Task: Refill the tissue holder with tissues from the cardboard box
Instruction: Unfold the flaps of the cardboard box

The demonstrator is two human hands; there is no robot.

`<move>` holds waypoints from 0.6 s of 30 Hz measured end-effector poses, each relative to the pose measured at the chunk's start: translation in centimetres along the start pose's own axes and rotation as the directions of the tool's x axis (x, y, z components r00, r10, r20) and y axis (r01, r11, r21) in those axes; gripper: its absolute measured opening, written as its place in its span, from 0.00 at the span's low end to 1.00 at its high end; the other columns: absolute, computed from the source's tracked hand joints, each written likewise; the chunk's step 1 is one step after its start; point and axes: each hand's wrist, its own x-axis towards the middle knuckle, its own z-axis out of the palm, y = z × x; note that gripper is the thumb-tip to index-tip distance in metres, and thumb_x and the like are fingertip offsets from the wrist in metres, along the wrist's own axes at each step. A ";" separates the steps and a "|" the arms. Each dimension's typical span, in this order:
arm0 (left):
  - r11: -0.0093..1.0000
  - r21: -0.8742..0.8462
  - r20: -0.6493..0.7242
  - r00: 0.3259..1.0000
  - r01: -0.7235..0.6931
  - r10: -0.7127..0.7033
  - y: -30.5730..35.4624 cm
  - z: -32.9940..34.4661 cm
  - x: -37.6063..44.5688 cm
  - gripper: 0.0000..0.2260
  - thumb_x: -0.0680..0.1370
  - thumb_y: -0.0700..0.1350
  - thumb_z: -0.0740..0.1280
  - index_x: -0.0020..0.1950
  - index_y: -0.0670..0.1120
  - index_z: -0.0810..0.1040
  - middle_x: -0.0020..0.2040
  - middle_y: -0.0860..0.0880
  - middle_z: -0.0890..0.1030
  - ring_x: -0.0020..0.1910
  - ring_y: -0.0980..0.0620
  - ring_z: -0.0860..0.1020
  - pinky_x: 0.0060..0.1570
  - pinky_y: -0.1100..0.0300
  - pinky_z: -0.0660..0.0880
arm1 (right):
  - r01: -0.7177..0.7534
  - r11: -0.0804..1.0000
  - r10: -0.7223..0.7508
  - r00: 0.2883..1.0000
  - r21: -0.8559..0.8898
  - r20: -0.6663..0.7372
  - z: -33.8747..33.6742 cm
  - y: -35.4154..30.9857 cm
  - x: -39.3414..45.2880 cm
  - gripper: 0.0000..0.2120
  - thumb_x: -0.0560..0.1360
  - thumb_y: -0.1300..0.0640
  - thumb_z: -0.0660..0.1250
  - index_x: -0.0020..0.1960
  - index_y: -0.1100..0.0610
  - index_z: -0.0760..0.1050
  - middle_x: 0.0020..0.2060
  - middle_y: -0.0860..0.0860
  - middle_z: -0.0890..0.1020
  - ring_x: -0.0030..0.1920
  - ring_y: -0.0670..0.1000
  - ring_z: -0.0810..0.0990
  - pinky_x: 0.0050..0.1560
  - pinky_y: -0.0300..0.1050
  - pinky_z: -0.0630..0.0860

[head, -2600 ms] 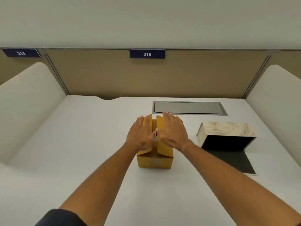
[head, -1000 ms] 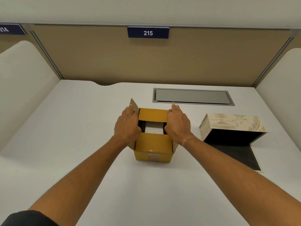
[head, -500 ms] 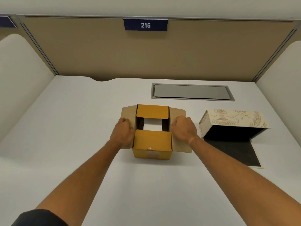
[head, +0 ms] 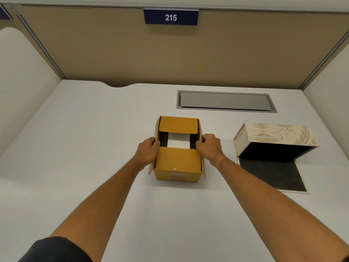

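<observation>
A yellow-brown cardboard box [head: 178, 163] stands mid-desk with its top partly open. The near and far flaps lie inward; white tissues [head: 178, 140] show through the gap between them. My left hand [head: 148, 151] grips the box's left side flap, folded down against the side. My right hand [head: 209, 146] does the same with the right side flap. The cream patterned tissue holder [head: 273, 132] lies to the right, open, showing its black inside and a black flap flat on the desk.
The white desk [head: 85, 148] is enclosed by a tan back panel labelled 215 [head: 171, 17] and white side dividers. A grey metal cable hatch [head: 225, 101] is set into the desk behind the box.
The box's side flaps, closed at first, were spread outward and are now pressed down along the box's sides by both hands. The tissues inside have come into view.
</observation>
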 end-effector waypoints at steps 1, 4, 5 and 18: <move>1.000 0.000 0.003 1.000 -0.007 0.007 0.0 0.1 0.0 0.12 0.82 0.46 0.54 0.53 0.42 0.74 0.51 0.42 0.78 0.47 0.48 0.74 0.47 0.53 0.72 | 0.000 1.000 0.000 1.000 0.004 0.004 0.1 0.0 0.1 0.09 0.74 0.62 0.64 0.36 0.60 0.69 0.32 0.55 0.73 0.34 0.53 0.72 0.35 0.46 0.70; 1.000 0.004 0.002 1.000 -0.018 0.018 -0.1 0.2 0.2 0.10 0.82 0.46 0.53 0.52 0.44 0.73 0.49 0.44 0.77 0.47 0.48 0.74 0.46 0.54 0.72 | 0.008 1.000 -0.008 1.000 0.005 0.009 0.1 0.1 0.3 0.11 0.75 0.62 0.64 0.34 0.59 0.67 0.32 0.54 0.72 0.34 0.53 0.72 0.35 0.46 0.69; 1.000 0.008 0.000 1.000 -0.018 0.018 -0.2 0.2 0.3 0.11 0.81 0.46 0.53 0.52 0.43 0.73 0.49 0.43 0.77 0.46 0.48 0.74 0.45 0.55 0.72 | 0.015 1.000 -0.015 1.000 -0.002 0.007 0.1 0.1 0.3 0.12 0.74 0.62 0.64 0.34 0.58 0.66 0.31 0.53 0.71 0.34 0.54 0.72 0.34 0.45 0.68; 0.774 0.491 -0.147 0.838 -0.399 0.525 1.1 0.2 -0.9 0.11 0.77 0.47 0.64 0.55 0.45 0.80 0.56 0.46 0.76 0.56 0.47 0.73 0.53 0.57 0.71 | 0.602 0.550 -0.719 0.694 -0.579 0.038 0.2 -2.3 0.6 0.10 0.76 0.58 0.65 0.55 0.61 0.78 0.49 0.58 0.80 0.50 0.58 0.76 0.50 0.51 0.76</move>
